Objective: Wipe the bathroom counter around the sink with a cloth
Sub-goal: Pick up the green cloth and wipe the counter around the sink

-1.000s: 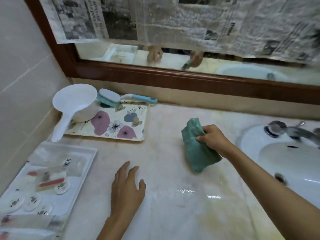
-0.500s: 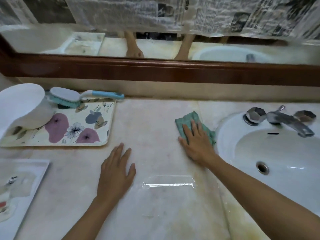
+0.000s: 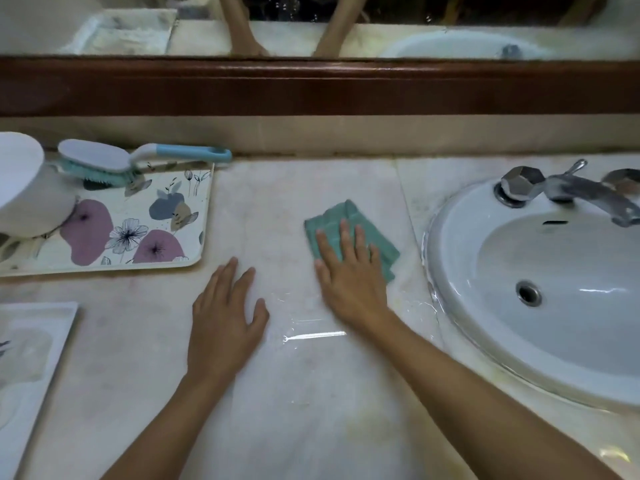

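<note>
A folded green cloth [image 3: 337, 219] lies flat on the pale marble counter [image 3: 277, 202], just left of the white oval sink [image 3: 450, 244]. My right hand [image 3: 349, 271] presses down on the cloth with fingers spread, covering its near half. My left hand [image 3: 225, 320] rests flat on the counter to the left of it, fingers apart, holding nothing. A wet sheen glints on the marble between and below the two hands.
A flowered tray [image 3: 138, 233] at the left carries a white scoop [image 3: 24, 188] and a blue-handled scrub brush [image 3: 114, 161]. A white tray [image 3: 31, 358] sits at the near left edge. A chrome faucet [image 3: 571, 192] tops the sink. The wood-framed mirror [image 3: 311, 84] runs along the back.
A second ago my right hand held the cloth lifted; it has laid it flat and now presses it on the counter, shifted slightly left and nearer. My left hand stays flat.
</note>
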`<state>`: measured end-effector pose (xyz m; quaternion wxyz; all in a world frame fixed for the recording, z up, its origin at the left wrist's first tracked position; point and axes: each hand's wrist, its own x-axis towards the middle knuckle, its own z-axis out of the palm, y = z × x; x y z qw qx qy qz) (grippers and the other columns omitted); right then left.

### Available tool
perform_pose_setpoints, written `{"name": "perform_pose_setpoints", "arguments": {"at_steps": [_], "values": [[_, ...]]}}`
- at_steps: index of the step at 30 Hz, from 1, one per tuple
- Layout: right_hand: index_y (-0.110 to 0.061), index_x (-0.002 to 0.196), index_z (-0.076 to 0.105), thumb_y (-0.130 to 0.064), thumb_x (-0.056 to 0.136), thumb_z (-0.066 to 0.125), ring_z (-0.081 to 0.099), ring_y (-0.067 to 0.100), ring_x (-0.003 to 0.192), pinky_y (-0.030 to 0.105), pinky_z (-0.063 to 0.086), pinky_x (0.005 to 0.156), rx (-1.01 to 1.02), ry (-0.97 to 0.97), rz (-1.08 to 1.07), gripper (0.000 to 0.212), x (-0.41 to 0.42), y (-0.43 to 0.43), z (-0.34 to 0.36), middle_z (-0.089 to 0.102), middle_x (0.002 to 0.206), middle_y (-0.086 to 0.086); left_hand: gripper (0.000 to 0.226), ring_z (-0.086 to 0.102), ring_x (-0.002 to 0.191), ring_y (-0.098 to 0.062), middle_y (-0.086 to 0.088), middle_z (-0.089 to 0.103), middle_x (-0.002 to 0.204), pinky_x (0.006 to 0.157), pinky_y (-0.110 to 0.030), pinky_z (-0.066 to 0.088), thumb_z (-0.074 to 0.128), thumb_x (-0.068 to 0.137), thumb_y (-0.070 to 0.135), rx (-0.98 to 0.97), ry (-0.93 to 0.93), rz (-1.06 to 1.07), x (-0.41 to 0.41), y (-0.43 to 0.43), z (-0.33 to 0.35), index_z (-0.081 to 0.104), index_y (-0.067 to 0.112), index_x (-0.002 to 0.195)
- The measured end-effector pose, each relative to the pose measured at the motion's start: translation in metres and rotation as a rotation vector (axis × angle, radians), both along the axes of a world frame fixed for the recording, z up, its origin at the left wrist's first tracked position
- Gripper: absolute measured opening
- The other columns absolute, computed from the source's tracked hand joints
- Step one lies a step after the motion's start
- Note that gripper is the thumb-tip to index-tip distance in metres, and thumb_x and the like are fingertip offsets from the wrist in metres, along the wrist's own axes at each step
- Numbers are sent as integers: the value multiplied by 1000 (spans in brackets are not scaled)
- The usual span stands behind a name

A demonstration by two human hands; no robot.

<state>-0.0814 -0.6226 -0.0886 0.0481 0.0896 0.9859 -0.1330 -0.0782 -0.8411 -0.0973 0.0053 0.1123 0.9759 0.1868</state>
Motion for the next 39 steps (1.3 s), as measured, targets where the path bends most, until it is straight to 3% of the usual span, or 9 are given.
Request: {"name": "perform_pose_setpoints", "arguments": {"at_steps": [3,7,10,14,19,22,27,32,39], "values": [[-42,153,8,-49,98,19,-9,20,149,42,0,117,12,-18,136,56,67,4,3,-7,163,-4,61,24,145,-19,3,28,158,112,-43,25,34,86,49,2,-14,4,0,1,2,46,25,141],[-22,145,40,-44,89,25,29,33,141,46,21,112,89,-24,70,62,69,46,7,30,156,11,62,22,146,-19,3,27,159,113,-42,24,32,86,50,12,-23,7,0,1,1,45,25,142],[-15,148,30,-44,89,23,11,35,147,47,9,118,72,-27,-48,65,24,42,5,14,160,14,62,24,146,-20,2,28,158,112,-42,24,33,86,48,18,-15,7,0,0,1,46,25,141],[-25,155,10,-50,98,26,-10,38,147,51,-2,118,19,-26,-234,64,-19,-12,-1,-7,162,12,61,25,145,-21,0,30,158,112,-41,24,33,87,47,39,-11,-11,-1,-2,0,48,23,141],[-37,154,14,-47,97,28,-3,35,149,49,1,118,-16,87,45,59,66,-96,-4,3,163,7,52,21,148,-20,0,28,158,116,-33,17,38,93,33,211,-131,-47,-8,-12,11,51,19,141],[-36,154,12,-46,98,29,-2,27,150,43,4,118,31,52,131,60,130,-64,-3,4,163,0,58,21,148,-23,-4,25,160,116,-36,20,37,87,33,99,-135,-90,3,-29,18,49,20,142],[-36,154,6,-50,94,13,-7,21,150,40,6,120,72,-6,-19,62,111,-3,1,-3,163,-4,54,16,149,-24,-2,20,161,115,-42,22,37,93,32,7,-148,-44,37,-47,18,42,26,146],[-28,155,4,-44,101,21,-10,32,148,48,3,120,21,-31,-328,59,44,-54,-4,-8,163,8,51,9,150,-16,4,14,162,116,-38,16,46,98,23,77,-194,-51,38,-50,14,38,27,148],[-31,155,10,-46,98,32,-6,27,150,44,4,118,-9,48,129,63,153,-142,-2,1,163,4,50,9,149,-10,11,13,161,116,-36,19,41,98,36,113,-198,-141,33,-68,11,40,29,147]]}}
